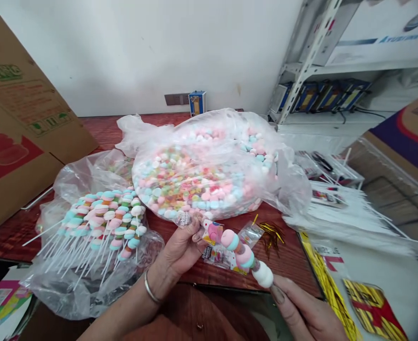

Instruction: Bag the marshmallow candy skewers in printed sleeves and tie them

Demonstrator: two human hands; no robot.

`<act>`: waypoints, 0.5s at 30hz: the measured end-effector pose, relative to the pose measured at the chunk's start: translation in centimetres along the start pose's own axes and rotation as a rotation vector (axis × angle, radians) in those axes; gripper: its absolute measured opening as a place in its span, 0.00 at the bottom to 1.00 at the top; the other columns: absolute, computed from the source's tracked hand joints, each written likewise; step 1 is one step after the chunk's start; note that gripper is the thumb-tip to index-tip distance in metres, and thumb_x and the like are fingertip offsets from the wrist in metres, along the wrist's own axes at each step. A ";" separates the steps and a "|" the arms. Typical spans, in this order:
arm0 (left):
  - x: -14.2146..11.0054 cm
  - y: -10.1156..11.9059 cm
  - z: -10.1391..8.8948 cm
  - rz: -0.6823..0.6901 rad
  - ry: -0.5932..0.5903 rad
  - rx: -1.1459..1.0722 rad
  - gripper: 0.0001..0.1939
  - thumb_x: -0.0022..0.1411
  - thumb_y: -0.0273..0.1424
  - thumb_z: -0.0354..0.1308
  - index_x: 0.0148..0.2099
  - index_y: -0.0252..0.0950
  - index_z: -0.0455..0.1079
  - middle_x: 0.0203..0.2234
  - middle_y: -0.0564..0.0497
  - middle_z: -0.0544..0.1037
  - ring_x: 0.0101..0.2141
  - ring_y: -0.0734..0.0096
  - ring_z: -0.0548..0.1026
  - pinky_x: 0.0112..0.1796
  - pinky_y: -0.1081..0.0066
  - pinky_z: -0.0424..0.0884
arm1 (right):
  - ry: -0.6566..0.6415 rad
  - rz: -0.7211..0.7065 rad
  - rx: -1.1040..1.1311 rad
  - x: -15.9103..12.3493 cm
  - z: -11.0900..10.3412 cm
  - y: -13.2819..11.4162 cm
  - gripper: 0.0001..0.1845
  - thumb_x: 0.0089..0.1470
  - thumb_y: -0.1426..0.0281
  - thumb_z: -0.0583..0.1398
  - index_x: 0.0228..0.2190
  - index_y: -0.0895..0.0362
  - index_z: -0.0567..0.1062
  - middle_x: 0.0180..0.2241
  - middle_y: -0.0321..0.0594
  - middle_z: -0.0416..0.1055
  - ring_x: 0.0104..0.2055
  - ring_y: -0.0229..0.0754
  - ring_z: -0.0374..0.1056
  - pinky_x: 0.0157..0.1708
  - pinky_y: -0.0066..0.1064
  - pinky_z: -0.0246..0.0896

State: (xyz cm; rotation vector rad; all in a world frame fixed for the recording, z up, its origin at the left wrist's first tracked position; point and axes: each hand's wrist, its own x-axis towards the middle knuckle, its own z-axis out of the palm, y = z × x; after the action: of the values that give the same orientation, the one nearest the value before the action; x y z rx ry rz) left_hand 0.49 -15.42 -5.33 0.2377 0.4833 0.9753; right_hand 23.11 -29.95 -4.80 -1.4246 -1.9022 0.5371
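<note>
In my left hand [180,253], fingers pinched, is a small see-through printed candy bag [212,232]. My right hand [303,308] grips a marshmallow skewer [245,256] by its lower end, just under the white marshmallows; the stick itself is hidden by my fingers. Pink, blue and white pieces line the skewer, which tilts up towards the bag, its pink tip close beside the bag's printed part. More printed bags [221,255] lie on the table below it. At left, a pile of finished-looking marshmallow skewers [102,215] rests on plastic sheeting, white sticks pointing towards me.
A big plastic-covered heap of loose marshmallows and gummy rings [191,184] fills the table's middle. Gold twist ties [271,234] lie near the front edge. White sticks [347,218] are stacked at right. Cardboard boxes [27,109] flank both sides; a metal shelf [315,71] stands behind.
</note>
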 end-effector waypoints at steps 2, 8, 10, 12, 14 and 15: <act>0.1 0.0 0.1 0.029 -0.012 0.077 0.15 0.48 0.26 0.75 0.32 0.32 0.69 0.20 0.60 0.64 0.19 0.86 0.61 0.22 0.83 0.63 | 0.049 -0.030 -0.057 -0.3 -0.1 0.2 0.20 0.64 0.72 0.56 0.56 0.54 0.73 0.44 0.41 0.81 0.43 0.42 0.80 0.42 0.20 0.72; 0.1 0.3 0.0 0.134 -0.068 0.307 0.14 0.50 0.29 0.73 0.31 0.31 0.69 0.21 0.57 0.67 0.20 0.85 0.61 0.23 0.81 0.60 | 0.221 -0.185 -0.268 0.1 -0.4 -0.2 0.15 0.62 0.72 0.56 0.47 0.55 0.78 0.31 0.39 0.81 0.31 0.40 0.80 0.33 0.20 0.73; 0.1 0.4 -0.2 0.153 -0.067 0.345 0.15 0.49 0.29 0.74 0.30 0.31 0.69 0.23 0.56 0.68 0.20 0.85 0.61 0.23 0.81 0.59 | 0.232 -0.212 -0.293 0.3 -0.5 -0.5 0.14 0.62 0.73 0.55 0.46 0.55 0.78 0.30 0.39 0.81 0.30 0.41 0.80 0.31 0.21 0.73; 0.1 0.4 -0.3 0.167 -0.054 0.376 0.16 0.49 0.31 0.74 0.30 0.31 0.69 0.24 0.55 0.69 0.20 0.85 0.61 0.23 0.80 0.59 | 0.252 -0.233 -0.307 0.4 -0.6 -0.6 0.14 0.61 0.73 0.56 0.45 0.55 0.78 0.31 0.39 0.82 0.30 0.41 0.80 0.32 0.22 0.73; 0.2 0.5 -0.5 0.175 -0.047 0.389 0.16 0.49 0.32 0.74 0.30 0.31 0.69 0.23 0.56 0.69 0.20 0.85 0.61 0.23 0.80 0.59 | 0.265 -0.232 -0.297 0.2 -0.7 -0.5 0.14 0.59 0.73 0.58 0.45 0.54 0.79 0.33 0.39 0.83 0.30 0.42 0.80 0.33 0.22 0.73; 0.2 0.5 -0.5 0.175 -0.050 0.391 0.16 0.49 0.32 0.74 0.30 0.32 0.69 0.23 0.56 0.68 0.20 0.85 0.60 0.23 0.80 0.59 | 0.256 -0.216 -0.268 0.1 -0.7 -0.5 0.14 0.59 0.73 0.59 0.45 0.53 0.79 0.33 0.39 0.83 0.30 0.42 0.80 0.33 0.22 0.73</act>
State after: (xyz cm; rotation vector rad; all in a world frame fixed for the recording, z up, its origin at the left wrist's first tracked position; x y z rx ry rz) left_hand -0.01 -14.98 -5.64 0.6638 0.6132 1.0369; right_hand 23.28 -30.05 -3.98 -1.3532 -1.9367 -0.0045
